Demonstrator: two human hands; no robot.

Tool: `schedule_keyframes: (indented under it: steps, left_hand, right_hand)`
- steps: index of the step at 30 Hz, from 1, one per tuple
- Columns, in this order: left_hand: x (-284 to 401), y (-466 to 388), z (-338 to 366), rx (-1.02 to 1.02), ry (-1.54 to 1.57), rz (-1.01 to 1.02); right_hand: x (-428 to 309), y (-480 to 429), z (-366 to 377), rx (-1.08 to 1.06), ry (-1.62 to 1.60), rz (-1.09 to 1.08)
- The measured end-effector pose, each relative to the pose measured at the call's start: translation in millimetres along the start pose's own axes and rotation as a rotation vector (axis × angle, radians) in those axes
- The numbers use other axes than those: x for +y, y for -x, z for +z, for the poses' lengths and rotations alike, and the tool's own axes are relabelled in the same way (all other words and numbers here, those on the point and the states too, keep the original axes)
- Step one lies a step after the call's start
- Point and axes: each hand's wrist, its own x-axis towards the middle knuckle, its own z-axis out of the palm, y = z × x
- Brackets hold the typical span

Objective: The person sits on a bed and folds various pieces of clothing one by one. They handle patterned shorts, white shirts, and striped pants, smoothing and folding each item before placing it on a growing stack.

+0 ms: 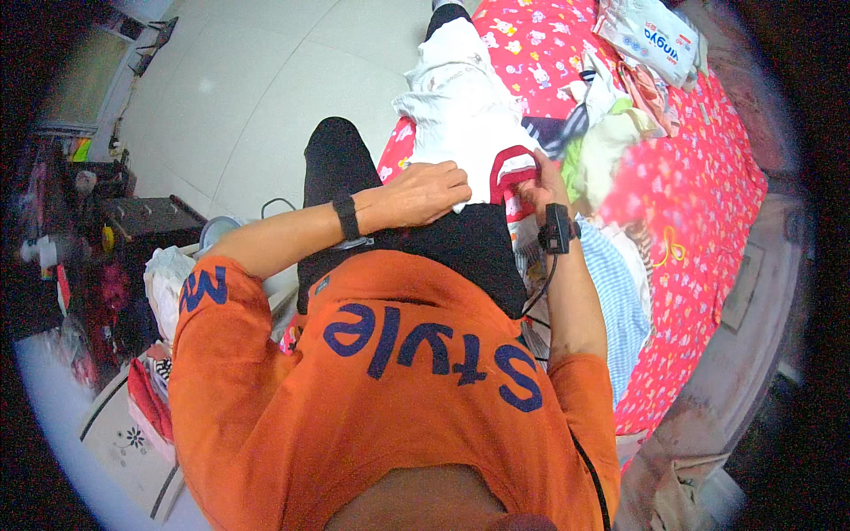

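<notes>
A white garment (471, 126) with faint print lies spread over my thigh and leg. Its red-and-white striped edge (511, 166) is folded up near my right hand (544, 179), whose thumb and fingers hold that trim. My left hand (435, 192), with a black band at the wrist, has its fingers curled at the near edge of the white garment; the fingertips are partly hidden, and it seems to pinch the cloth. A black device with a cable is strapped to my right wrist. Beneath the garment, black trousers (438, 239) cover my lap.
A bed with a red patterned sheet (704, 279) extends right, bearing heaped clothes (607, 139), a blue striped cloth (614, 299) and a white printed plastic package (654, 40). A dark cabinet (156, 219) and a white bag (166, 279) stand at left, beside pale floor tiles (265, 86).
</notes>
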Motion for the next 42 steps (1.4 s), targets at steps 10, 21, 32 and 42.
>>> schedule_keyframes:
  steps: [10,21,32,42]
  left_hand:
    - [13,2,-102,0.731,0.203,-0.411]
    - [56,-7,-242,0.735,0.571,-0.317]
    - [-21,-37,-246,0.639,1.066,-0.306]
    - [-195,-42,-43,0.377,1.19,-0.969]
  right_hand:
    - [-10,90,42,-0.036,0.39,-0.643]
    - [-97,210,101,0.33,1.262,-1.31]
    - [-146,201,109,0.125,0.908,-1.469]
    - [-160,31,10,0.039,0.635,-0.817]
